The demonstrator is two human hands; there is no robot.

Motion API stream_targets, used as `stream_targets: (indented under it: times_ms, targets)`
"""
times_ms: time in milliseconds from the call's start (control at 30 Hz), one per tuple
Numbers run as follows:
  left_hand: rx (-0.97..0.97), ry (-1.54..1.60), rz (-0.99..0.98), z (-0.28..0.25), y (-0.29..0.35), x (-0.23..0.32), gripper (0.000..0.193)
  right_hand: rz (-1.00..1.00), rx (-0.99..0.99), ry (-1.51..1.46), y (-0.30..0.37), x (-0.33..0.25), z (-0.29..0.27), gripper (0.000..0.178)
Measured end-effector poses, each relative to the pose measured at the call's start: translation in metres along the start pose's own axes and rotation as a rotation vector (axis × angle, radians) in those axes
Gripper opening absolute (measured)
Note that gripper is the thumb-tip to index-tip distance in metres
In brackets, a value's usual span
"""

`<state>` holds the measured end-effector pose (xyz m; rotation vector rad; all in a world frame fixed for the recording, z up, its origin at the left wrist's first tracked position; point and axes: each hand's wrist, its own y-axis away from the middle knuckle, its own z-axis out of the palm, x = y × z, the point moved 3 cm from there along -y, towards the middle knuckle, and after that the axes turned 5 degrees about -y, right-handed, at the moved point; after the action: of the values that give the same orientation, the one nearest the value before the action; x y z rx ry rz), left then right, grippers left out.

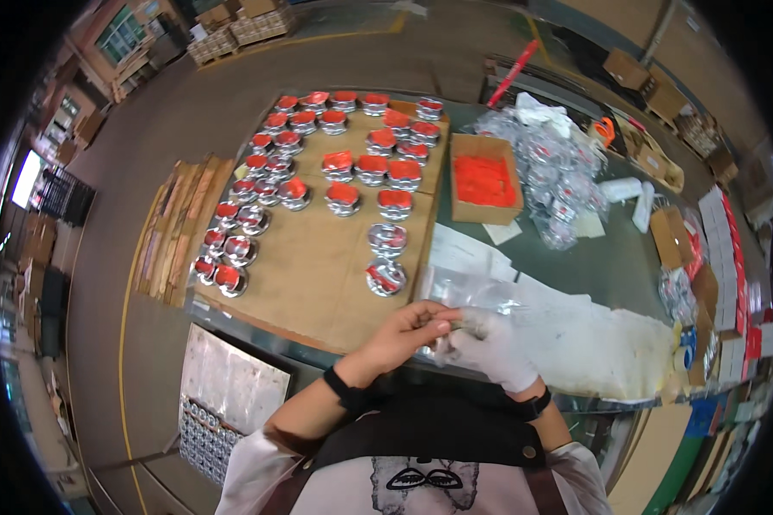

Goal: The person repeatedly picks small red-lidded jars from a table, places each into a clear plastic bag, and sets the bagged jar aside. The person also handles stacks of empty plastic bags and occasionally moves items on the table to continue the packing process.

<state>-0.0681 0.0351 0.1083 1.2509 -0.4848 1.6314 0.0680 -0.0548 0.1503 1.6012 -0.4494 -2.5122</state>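
Note:
At the table's near edge my bare left hand (410,330) and my right hand (495,350), in a white glove, meet with fingertips pinched together. Thin clear plastic (472,290), apparently a bag, shows just beyond the fingers and hangs a little below them. Both hands seem closed on it; the fingers hide whatever is inside. Left of them, a brown cardboard sheet (305,249) bears several rows of shiny silver round parts with red pieces on top. The nearest one, a silver part (386,277), sits just beyond my left hand.
An open cardboard box (462,211) of red pieces stands beyond my right hand. Past it is a heap of clear-bagged parts (558,176). White paper (575,339) covers the right table. Stacked white-and-red boxes (720,257) line the right side; a tray of silver parts (206,438) sits lower left.

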Motion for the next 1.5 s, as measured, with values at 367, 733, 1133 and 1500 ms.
stream_targets:
  times_ms: [367,733,1133,1500]
  targets:
    - [0.831,0.043,0.173,-0.142,0.189,0.074,0.015,-0.621,0.091,1.482,-0.105,0.010,0.074,0.028]
    - [0.560,-1.361,-0.026,-0.122,0.091,0.080,0.023,-0.282,0.045,1.676,-0.162,0.041,0.072,0.027]
    - [0.724,-0.202,-0.007,-0.173,0.040,-0.035,0.027,-0.498,0.222,1.284,-0.124,0.073,0.103,0.018]
    - [0.502,-0.378,0.216,-0.118,0.075,0.044,0.030,-0.007,0.030,0.088,-0.170,0.071,0.112,0.027]
